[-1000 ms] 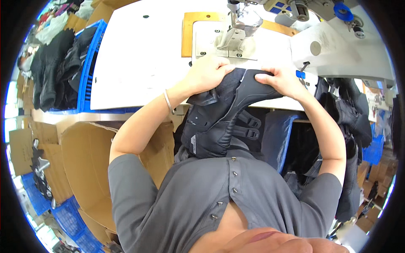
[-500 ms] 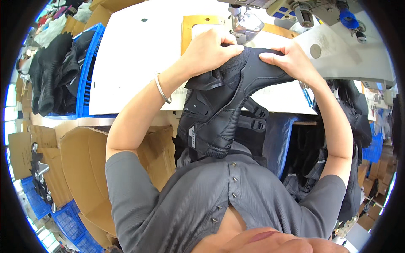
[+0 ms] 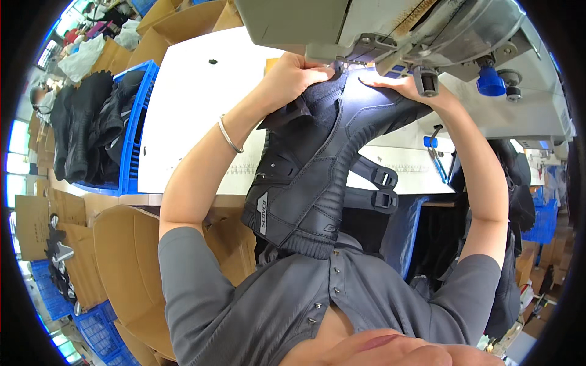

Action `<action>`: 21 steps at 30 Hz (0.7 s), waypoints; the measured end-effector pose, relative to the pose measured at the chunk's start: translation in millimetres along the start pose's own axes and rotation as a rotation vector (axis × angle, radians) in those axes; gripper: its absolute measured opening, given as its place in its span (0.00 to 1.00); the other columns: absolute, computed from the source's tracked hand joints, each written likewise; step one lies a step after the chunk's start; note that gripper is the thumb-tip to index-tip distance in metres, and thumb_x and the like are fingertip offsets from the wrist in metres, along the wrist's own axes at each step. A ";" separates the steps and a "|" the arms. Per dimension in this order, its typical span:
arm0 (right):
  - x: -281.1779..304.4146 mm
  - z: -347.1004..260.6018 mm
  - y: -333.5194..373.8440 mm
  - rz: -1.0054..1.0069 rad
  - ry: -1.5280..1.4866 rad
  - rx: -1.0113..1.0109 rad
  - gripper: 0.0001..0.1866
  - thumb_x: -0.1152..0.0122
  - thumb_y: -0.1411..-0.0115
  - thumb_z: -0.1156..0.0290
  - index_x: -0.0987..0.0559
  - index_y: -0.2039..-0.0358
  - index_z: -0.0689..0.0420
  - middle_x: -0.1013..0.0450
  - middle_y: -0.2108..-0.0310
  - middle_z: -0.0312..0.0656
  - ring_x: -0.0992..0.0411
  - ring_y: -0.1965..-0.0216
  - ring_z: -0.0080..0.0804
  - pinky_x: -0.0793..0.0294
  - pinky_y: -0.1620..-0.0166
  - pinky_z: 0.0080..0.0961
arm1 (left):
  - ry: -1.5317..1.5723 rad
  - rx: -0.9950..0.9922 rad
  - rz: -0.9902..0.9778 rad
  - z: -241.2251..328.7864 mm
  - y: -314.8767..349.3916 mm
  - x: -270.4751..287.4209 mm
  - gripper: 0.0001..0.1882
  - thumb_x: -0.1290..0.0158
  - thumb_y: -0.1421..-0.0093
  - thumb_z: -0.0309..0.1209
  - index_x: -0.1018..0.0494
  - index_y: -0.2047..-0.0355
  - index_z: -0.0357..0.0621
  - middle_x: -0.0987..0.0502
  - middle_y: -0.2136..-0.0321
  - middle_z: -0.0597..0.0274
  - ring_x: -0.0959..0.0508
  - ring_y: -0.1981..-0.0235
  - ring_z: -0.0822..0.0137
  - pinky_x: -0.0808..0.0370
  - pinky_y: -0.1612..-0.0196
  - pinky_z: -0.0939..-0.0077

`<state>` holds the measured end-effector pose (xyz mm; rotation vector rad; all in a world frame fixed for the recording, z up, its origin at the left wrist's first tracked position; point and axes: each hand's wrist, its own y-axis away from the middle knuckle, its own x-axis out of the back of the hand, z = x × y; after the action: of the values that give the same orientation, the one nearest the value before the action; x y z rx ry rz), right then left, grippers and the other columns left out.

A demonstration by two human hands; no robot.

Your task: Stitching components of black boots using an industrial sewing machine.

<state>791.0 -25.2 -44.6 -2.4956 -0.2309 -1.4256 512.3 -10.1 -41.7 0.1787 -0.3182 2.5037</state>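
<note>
A black boot upper (image 3: 299, 177) with ribbed panels, a pale label and buckled straps slants from my lap up to the sewing machine (image 3: 390, 43). Its far edge lies under the machine head, lit by a bright lamp. My left hand (image 3: 297, 76) pinches the left side of that edge, by a rough fabric patch. On the other side, my right hand (image 3: 403, 86) grips the upper with the thumb on top and the fingers mostly hidden. The needle area is mostly covered by the machine head. Two strap buckles (image 3: 384, 189) hang on the right of the upper.
Left of the white worktable (image 3: 183, 116) stands a blue crate (image 3: 135, 134) full of black boot uppers (image 3: 79, 128). Blue-handled thread snips (image 3: 436, 155) lie on the table at right. A cardboard box (image 3: 125, 256) is beside me at left. More black pieces (image 3: 519, 189) hang at right.
The machine head now comes lower into the picture, above both hands. The far end of the boot upper has come under the lamp light. Both hands keep their hold.
</note>
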 end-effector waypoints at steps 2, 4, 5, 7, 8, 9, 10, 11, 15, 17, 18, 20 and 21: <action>-11.1 58.3 -9.4 -0.062 0.242 0.029 0.28 0.44 0.52 0.44 0.21 0.70 0.60 0.25 0.71 0.56 0.25 0.67 0.47 0.28 0.65 0.34 | -0.044 0.013 0.013 8.0 -6.9 -0.6 0.10 0.46 0.47 0.23 0.25 0.64 0.32 0.22 0.70 0.63 0.26 0.68 0.77 0.30 0.62 0.80; -15.6 59.2 -12.0 -0.046 0.246 0.025 0.28 0.44 0.52 0.44 0.21 0.70 0.60 0.25 0.71 0.56 0.25 0.67 0.47 0.28 0.65 0.35 | -0.063 -0.021 0.028 1.3 -10.6 3.9 0.11 0.45 0.47 0.24 0.25 0.63 0.33 0.22 0.69 0.63 0.26 0.67 0.75 0.30 0.61 0.79; -16.7 60.1 -12.1 -0.031 0.252 0.015 0.28 0.45 0.52 0.44 0.21 0.70 0.59 0.25 0.71 0.56 0.25 0.68 0.47 0.29 0.66 0.35 | -0.078 -0.054 0.037 -3.3 -13.0 5.5 0.12 0.44 0.47 0.25 0.25 0.63 0.34 0.22 0.68 0.63 0.26 0.66 0.73 0.30 0.61 0.78; -19.1 59.2 -13.5 -0.001 0.261 -0.003 0.27 0.45 0.52 0.44 0.20 0.71 0.59 0.25 0.72 0.56 0.25 0.68 0.47 0.29 0.66 0.35 | -0.160 -0.136 0.051 -11.3 -15.9 10.4 0.13 0.44 0.48 0.26 0.26 0.62 0.35 0.23 0.67 0.62 0.26 0.65 0.71 0.30 0.59 0.76; -20.0 59.0 -14.1 0.014 0.265 -0.013 0.27 0.46 0.52 0.44 0.20 0.71 0.59 0.25 0.72 0.56 0.25 0.68 0.47 0.29 0.66 0.36 | -0.237 -0.218 0.064 -14.3 -17.1 12.3 0.13 0.43 0.48 0.26 0.26 0.61 0.36 0.23 0.65 0.61 0.26 0.63 0.69 0.30 0.58 0.74; -19.7 60.1 -14.1 0.030 0.273 -0.026 0.27 0.46 0.52 0.44 0.20 0.71 0.59 0.25 0.72 0.56 0.25 0.68 0.47 0.29 0.66 0.36 | -0.238 -0.221 0.061 -11.2 -18.1 10.4 0.13 0.43 0.48 0.26 0.26 0.61 0.36 0.23 0.65 0.61 0.26 0.63 0.69 0.30 0.58 0.74; -20.1 61.0 -13.6 0.046 0.280 -0.038 0.27 0.46 0.52 0.44 0.20 0.72 0.59 0.25 0.72 0.56 0.25 0.68 0.48 0.29 0.67 0.36 | -0.177 -0.182 0.071 -5.8 -17.4 7.0 0.14 0.43 0.48 0.26 0.26 0.60 0.37 0.23 0.64 0.60 0.26 0.62 0.67 0.30 0.57 0.73; -21.0 61.8 -12.5 0.061 0.288 -0.050 0.27 0.46 0.52 0.44 0.20 0.72 0.59 0.25 0.73 0.55 0.25 0.69 0.48 0.29 0.67 0.36 | -0.116 -0.143 0.081 -2.9 -17.9 5.2 0.15 0.43 0.48 0.26 0.26 0.59 0.37 0.23 0.62 0.58 0.26 0.61 0.66 0.30 0.56 0.73; -22.9 59.3 -11.1 0.116 0.317 -0.077 0.27 0.48 0.52 0.44 0.20 0.73 0.58 0.25 0.74 0.55 0.25 0.69 0.48 0.29 0.68 0.37 | -0.175 -0.301 0.042 -15.4 -21.0 13.6 0.15 0.44 0.48 0.26 0.27 0.58 0.37 0.24 0.61 0.57 0.26 0.60 0.65 0.31 0.54 0.73; -22.4 59.3 -10.6 0.145 0.335 -0.095 0.27 0.48 0.51 0.44 0.20 0.73 0.58 0.25 0.74 0.55 0.25 0.69 0.48 0.30 0.68 0.38 | -0.194 -0.280 0.079 -9.1 -22.6 10.0 0.14 0.45 0.47 0.26 0.27 0.59 0.38 0.24 0.61 0.57 0.26 0.59 0.64 0.31 0.54 0.73; -22.3 57.7 -9.2 0.155 0.344 -0.106 0.27 0.49 0.51 0.44 0.20 0.73 0.58 0.25 0.74 0.55 0.25 0.70 0.48 0.30 0.68 0.38 | -0.190 -0.280 0.080 -8.5 -22.1 10.4 0.14 0.45 0.47 0.26 0.27 0.59 0.38 0.24 0.61 0.57 0.26 0.59 0.64 0.31 0.54 0.73; -19.6 55.1 -5.2 0.178 0.366 -0.129 0.27 0.49 0.51 0.44 0.20 0.74 0.58 0.25 0.75 0.55 0.25 0.70 0.49 0.30 0.69 0.39 | -0.301 -0.195 0.019 -7.8 -22.3 11.7 0.14 0.46 0.46 0.26 0.27 0.58 0.37 0.24 0.61 0.56 0.26 0.59 0.64 0.31 0.54 0.73; -20.3 53.6 -3.8 0.190 0.375 -0.135 0.27 0.49 0.51 0.44 0.20 0.74 0.58 0.25 0.75 0.55 0.25 0.70 0.49 0.30 0.69 0.39 | -0.300 -0.197 0.024 -8.7 -21.2 11.8 0.14 0.46 0.46 0.26 0.27 0.58 0.37 0.24 0.61 0.56 0.26 0.59 0.64 0.31 0.54 0.73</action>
<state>823.7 -5.8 -87.6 -2.2166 0.1752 -1.8348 514.7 15.5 -43.7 0.4744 -0.6891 2.4490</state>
